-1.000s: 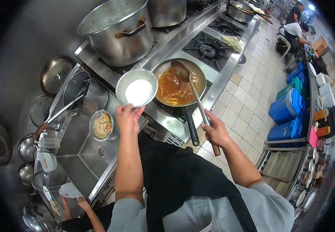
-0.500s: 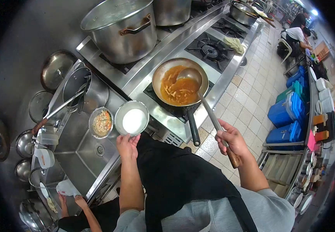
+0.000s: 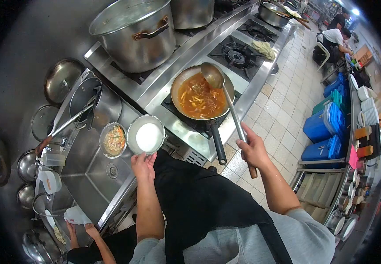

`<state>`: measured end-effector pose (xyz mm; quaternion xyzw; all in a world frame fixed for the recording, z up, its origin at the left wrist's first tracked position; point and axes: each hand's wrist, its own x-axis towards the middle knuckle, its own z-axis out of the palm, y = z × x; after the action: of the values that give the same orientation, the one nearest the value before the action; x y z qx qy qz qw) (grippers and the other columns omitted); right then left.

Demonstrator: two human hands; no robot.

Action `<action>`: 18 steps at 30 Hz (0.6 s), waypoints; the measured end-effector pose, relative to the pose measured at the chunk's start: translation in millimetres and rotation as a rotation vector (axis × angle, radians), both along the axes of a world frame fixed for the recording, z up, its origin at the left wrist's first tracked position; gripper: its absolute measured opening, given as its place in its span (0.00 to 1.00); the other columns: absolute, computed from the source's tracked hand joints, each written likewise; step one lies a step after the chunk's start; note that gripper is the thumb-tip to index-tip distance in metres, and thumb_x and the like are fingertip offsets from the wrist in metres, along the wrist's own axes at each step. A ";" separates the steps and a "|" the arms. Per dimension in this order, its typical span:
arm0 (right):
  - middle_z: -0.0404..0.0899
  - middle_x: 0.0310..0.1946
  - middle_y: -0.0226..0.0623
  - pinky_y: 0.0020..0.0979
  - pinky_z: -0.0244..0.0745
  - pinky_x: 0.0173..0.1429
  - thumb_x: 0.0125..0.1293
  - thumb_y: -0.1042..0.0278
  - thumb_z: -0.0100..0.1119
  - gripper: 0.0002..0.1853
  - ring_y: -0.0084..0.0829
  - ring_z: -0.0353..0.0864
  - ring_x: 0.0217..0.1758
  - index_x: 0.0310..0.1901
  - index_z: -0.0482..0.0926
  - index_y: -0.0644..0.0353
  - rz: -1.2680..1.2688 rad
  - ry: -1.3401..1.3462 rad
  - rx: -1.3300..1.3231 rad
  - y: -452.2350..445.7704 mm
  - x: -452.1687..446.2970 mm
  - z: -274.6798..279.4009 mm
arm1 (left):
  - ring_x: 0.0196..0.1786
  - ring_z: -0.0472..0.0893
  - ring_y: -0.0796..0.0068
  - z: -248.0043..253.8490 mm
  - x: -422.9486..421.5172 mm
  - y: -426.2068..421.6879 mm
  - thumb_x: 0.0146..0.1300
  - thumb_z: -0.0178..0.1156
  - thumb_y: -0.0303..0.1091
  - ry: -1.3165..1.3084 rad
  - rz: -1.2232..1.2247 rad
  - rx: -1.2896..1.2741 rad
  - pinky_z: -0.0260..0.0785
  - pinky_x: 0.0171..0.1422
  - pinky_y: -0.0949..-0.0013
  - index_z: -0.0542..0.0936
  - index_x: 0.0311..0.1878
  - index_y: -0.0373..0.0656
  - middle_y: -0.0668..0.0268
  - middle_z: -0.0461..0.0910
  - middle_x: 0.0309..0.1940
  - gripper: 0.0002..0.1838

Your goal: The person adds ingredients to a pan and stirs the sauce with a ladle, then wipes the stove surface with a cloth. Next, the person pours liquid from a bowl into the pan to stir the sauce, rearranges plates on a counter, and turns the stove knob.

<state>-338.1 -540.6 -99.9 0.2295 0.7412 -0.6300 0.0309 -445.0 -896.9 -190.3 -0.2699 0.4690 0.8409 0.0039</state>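
My right hand (image 3: 255, 149) is closed around the long handle of a ladle (image 3: 213, 76), whose bowl is over the far side of a frying pan (image 3: 217, 136). Reddish-brown sauce (image 3: 201, 99) with pale strips in it fills the pan's bottom on the burner. My left hand (image 3: 144, 165) grips the near rim of a metal bowl (image 3: 133, 140) of white liquid (image 3: 149, 137), fingers partly hidden below it. Just left of that bowl stands a smaller bowl of shredded vegetables (image 3: 114, 140).
Large stockpots (image 3: 137, 48) stand on the stove behind the pan. A sink (image 3: 89, 189) is on the left, where another person's hands (image 3: 82, 229) hold a whitish plastic container (image 3: 77, 215). A cloth (image 3: 264, 49) lies by another burner (image 3: 235, 58). Blue bins (image 3: 322, 127) line the right side.
The ladle has risen out of the sauce toward the far side of the pan, with my right hand moving up along with it. The sauce looks redder. My left hand keeps its hold.
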 end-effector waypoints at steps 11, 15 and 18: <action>0.69 0.27 0.31 0.19 0.63 0.14 0.70 0.67 0.50 0.22 0.17 0.64 0.13 0.64 0.62 0.57 -0.042 -0.123 -1.200 3.5 1.1 11.7 | 0.39 0.81 0.54 1.1 -0.8 -0.1 0.60 0.55 0.19 -0.022 0.008 -0.020 0.83 0.44 0.57 0.65 0.49 0.37 0.52 0.75 0.44 0.15; 0.71 0.26 0.32 0.19 0.62 0.13 0.70 0.69 0.51 0.24 0.17 0.65 0.13 0.66 0.61 0.58 -0.068 -0.112 -1.047 1.3 21.8 35.9 | 0.39 0.81 0.54 -1.0 -0.1 -0.7 0.60 0.55 0.20 -0.018 0.000 -0.012 0.83 0.44 0.57 0.65 0.49 0.38 0.52 0.75 0.44 0.15; 0.71 0.24 0.33 0.20 0.62 0.13 0.68 0.70 0.53 0.28 0.19 0.67 0.13 0.69 0.59 0.59 -0.092 -0.111 -0.748 -0.1 30.8 49.9 | 0.40 0.81 0.53 -1.1 0.4 -0.7 0.60 0.55 0.20 -0.028 0.014 -0.017 0.83 0.44 0.58 0.65 0.48 0.38 0.52 0.75 0.44 0.14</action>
<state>-307.3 -540.7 -50.1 0.2691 0.4461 -0.8445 0.1241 -444.6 -897.5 -191.3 -0.2852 0.4740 0.8330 0.0023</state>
